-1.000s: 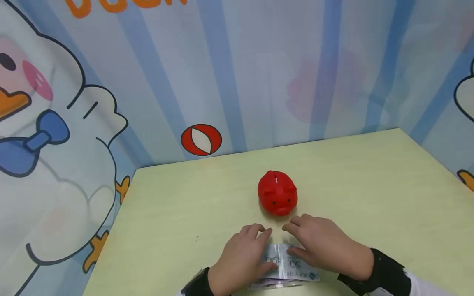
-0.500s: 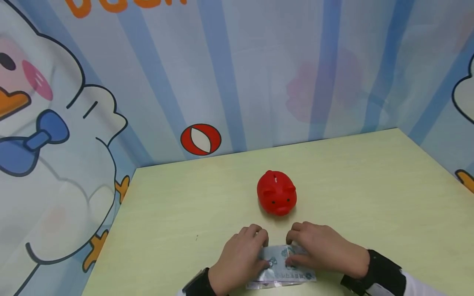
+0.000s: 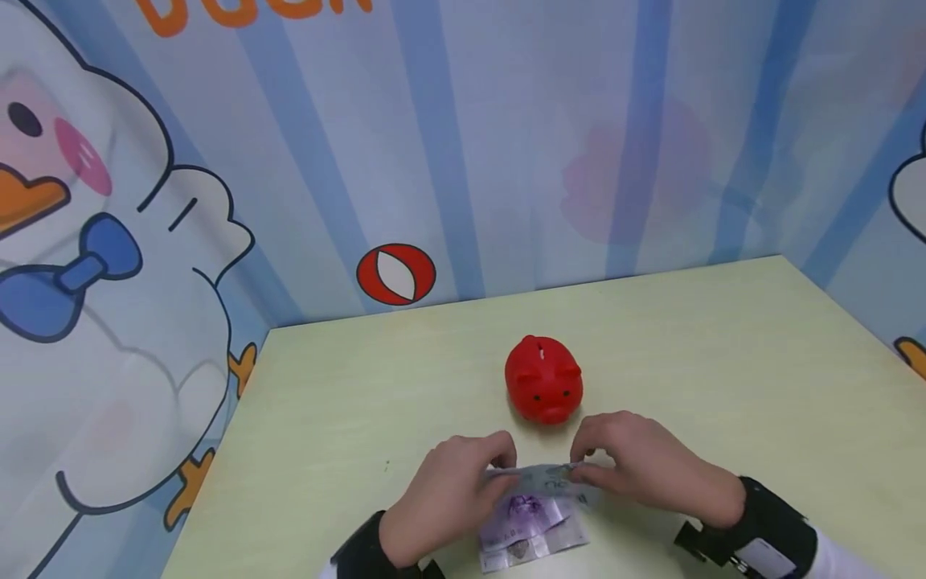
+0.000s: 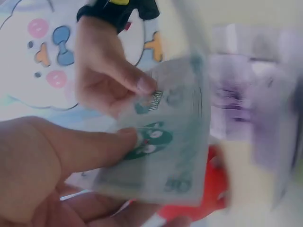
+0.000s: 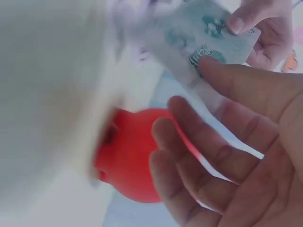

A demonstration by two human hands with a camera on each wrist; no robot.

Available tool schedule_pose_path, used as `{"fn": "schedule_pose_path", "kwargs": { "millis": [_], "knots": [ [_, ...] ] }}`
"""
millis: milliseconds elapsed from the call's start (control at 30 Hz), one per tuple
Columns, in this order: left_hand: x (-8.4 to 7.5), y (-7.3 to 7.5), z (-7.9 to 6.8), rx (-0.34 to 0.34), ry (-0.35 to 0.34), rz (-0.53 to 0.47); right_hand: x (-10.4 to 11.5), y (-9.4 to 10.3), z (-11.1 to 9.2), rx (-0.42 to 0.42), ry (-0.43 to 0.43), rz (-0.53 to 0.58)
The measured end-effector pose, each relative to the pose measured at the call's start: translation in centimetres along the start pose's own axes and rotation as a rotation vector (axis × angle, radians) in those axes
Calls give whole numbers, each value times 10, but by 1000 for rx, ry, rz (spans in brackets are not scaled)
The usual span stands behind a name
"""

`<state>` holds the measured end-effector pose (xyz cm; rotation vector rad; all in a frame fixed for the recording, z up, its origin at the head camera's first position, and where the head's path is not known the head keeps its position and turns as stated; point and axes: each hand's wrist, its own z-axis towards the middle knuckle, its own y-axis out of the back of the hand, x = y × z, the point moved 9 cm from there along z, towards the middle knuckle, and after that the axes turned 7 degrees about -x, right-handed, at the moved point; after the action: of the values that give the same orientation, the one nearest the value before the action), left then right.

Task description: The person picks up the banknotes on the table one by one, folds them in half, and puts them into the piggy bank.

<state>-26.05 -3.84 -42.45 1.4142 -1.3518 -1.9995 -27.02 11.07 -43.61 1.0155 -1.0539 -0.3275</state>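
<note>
Both hands at work over the desk (image 3: 347, 410). My left hand (image 3: 450, 494) pinches one end of the green note (image 3: 541, 481), thumb on its near face, fingers behind. My right hand (image 3: 654, 466) pinches the other end between thumb and forefinger; its other three fingers hang loosely bent, off the paper. The note spans the gap between my two hands, tilted up from the desk. Cannot tell if its lower edge touches anything.

Just below that span, nearer to me, lie the purple note (image 3: 522, 521) and a pale note (image 3: 538, 550), the purple one partly over the pale one, both free of my fingers. Straight beyond my hands, nearest to the right, stands the red pig (image 3: 544, 382), slot on top, apart from my fingertips in the head view.

Risks, as I judge them. Thin paper held only at its ends: unequal pull could slide it from one pinch, or crease it askew. Hard opposite tugs might tear it. Dipping either hand could drag the green edge across the loose notes and scatter them. The right hand's spare fingers point towards the pig; reaching forward carelessly could knock it. Smooth, light notes probably shift at a brush of my wrist.
</note>
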Motion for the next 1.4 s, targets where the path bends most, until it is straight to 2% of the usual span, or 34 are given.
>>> {"fn": "schedule_pose_path", "kwargs": {
  "millis": [67, 167, 267, 333, 467, 600, 700, 833, 933, 1067, 1200, 1400],
  "knots": [
    [-4, 18, 2, -76, -19, -53, 5, 15, 2, -43, 18, 59],
    [-10, 49, 6, -227, -56, -151, 18, 44, 6, -135, 86, 157],
    [-18, 81, 9, -405, -120, -265, 32, 77, 10, -288, 163, 187],
    [-22, 100, 12, -508, -163, -358, 41, 100, 12, -415, 212, 155],
    [-25, 124, 21, -649, -203, -532, 54, 139, 14, -658, 223, 130],
    [-27, 139, 28, -757, -218, -629, 61, 163, 15, -850, 199, 157],
    [-29, 146, 27, -835, -231, -675, 65, 170, 16, -938, 194, 180],
    [-30, 148, 23, -911, -233, -697, 70, 173, 13, -963, 214, 204],
    [-32, 146, 21, -959, -251, -674, 74, 175, 10, -963, 246, 212],
    [-44, 146, 17, -1019, -331, -604, 83, 175, 8, -974, 314, 223],
    [-58, 144, 13, -1030, -413, -563, 97, 170, 8, -972, 404, 209],
    [-66, 139, 18, -966, -466, -616, 117, 161, 9, -978, 513, 190]
  ]
}}
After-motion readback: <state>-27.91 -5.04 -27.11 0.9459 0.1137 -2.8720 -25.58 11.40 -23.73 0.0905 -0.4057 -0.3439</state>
